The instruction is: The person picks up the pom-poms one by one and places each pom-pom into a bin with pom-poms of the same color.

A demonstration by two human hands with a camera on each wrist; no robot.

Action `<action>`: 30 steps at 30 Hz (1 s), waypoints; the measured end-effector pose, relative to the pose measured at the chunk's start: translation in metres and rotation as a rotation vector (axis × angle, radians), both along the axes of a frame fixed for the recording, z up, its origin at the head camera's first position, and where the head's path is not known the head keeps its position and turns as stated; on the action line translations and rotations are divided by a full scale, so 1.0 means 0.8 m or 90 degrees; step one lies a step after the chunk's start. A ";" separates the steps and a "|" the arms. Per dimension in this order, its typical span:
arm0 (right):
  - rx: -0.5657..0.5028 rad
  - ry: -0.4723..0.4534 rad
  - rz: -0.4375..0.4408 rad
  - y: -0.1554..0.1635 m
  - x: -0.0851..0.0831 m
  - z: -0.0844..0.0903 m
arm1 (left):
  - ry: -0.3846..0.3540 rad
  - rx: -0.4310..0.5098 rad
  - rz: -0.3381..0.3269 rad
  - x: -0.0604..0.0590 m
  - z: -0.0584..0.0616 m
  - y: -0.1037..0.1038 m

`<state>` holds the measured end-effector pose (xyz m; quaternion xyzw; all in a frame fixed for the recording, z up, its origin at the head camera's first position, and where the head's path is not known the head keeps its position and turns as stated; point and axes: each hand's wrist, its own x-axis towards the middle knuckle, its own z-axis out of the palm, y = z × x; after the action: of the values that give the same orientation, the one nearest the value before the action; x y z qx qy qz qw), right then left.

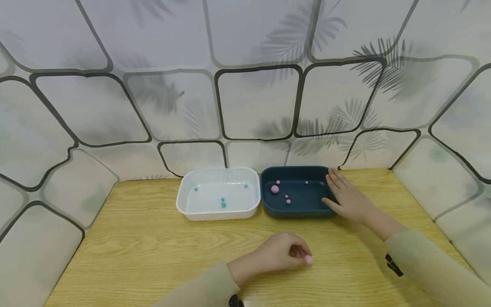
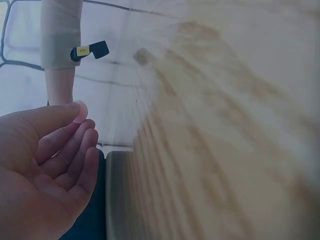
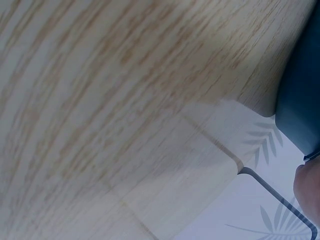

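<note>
Between thumb and fingertips my left hand (image 1: 281, 252) pinches a small pink ball (image 1: 308, 259), above the table in front of the dark blue tray (image 1: 299, 212). In the left wrist view the pink ball (image 2: 81, 112) shows at the tips of the left hand (image 2: 55, 160). My right hand (image 1: 350, 200) rests on the right rim of the dark blue tray, fingers straight. Several pink balls of mixed sizes lie inside that tray, the largest pink ball (image 1: 275, 189) at its left. Only a bit of the right hand (image 3: 307, 192) shows in the right wrist view.
A white tray (image 1: 218, 216) stands beside the blue one on its left, with several small teal balls (image 1: 223, 204) inside. Both stand at the back of the wooden table (image 1: 153, 247), close to a patterned curtain (image 1: 257, 102) that also runs along the sides.
</note>
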<state>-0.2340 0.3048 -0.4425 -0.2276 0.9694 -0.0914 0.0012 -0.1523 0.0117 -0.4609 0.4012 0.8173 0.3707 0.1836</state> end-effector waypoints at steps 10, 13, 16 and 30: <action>-0.009 0.000 -0.002 -0.001 0.000 0.000 | 0.003 0.015 0.029 -0.009 0.008 -0.003; -0.007 -0.006 -0.002 -0.001 0.000 0.002 | 0.002 0.033 0.038 -0.011 0.012 -0.002; -0.002 -0.011 -0.005 -0.002 0.000 0.003 | -0.003 0.052 0.051 -0.015 0.017 -0.001; 0.008 0.000 -0.004 -0.004 0.002 0.004 | 0.045 0.107 0.095 -0.044 0.054 -0.005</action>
<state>-0.2327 0.3017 -0.4393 -0.2245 0.9707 -0.0853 0.0023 -0.1875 0.0077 -0.4175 0.3663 0.8165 0.4365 0.0925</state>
